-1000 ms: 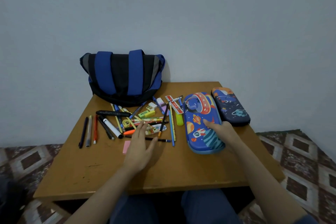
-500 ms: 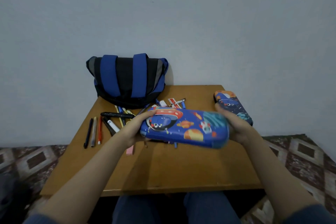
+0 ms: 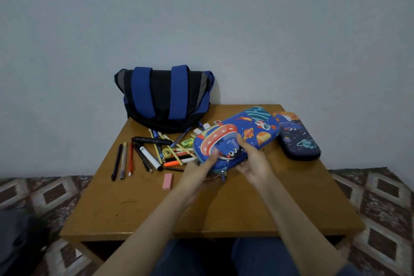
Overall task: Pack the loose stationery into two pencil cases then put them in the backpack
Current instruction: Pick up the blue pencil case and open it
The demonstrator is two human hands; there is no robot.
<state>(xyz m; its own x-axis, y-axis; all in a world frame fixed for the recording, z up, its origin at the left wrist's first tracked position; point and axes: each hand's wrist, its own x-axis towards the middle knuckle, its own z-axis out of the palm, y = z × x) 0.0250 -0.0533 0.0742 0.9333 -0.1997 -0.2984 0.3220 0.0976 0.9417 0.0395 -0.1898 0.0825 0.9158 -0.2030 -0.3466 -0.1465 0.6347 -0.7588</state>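
**Inspector:** What are the hands doing?

**Me:** Both are grasping the blue pencil case [image 3: 237,139]. My left hand [image 3: 199,168] is clasping its near end from the left, with the thumb lying over the printed lid. My right hand [image 3: 253,163] is cupping the same end from the right, thumb pressing on top and fingers curling underneath.

**Inspector:** Where is that case sitting?

**Me:** I am holding it above the bench [image 3: 201,213], slanting away to the right, with its zip pulls dangling at the near end. Whether the far end is touching the wood, I cannot tell.

**Inspector:** And the second case?

**Me:** The dark pencil case [image 3: 299,136] is lying closed at the bench's right side, just beside the far end of the blue one.

**Inspector:** The loose stationery?

**Me:** The pile of pens and pencils [image 3: 170,150] is lying left of my hands, in front of the backpack [image 3: 165,96], which is sitting at the back edge against the wall. Three pens [image 3: 123,161] are lying side by side at the pile's left. A pink eraser [image 3: 168,181] is lying apart, nearer me.
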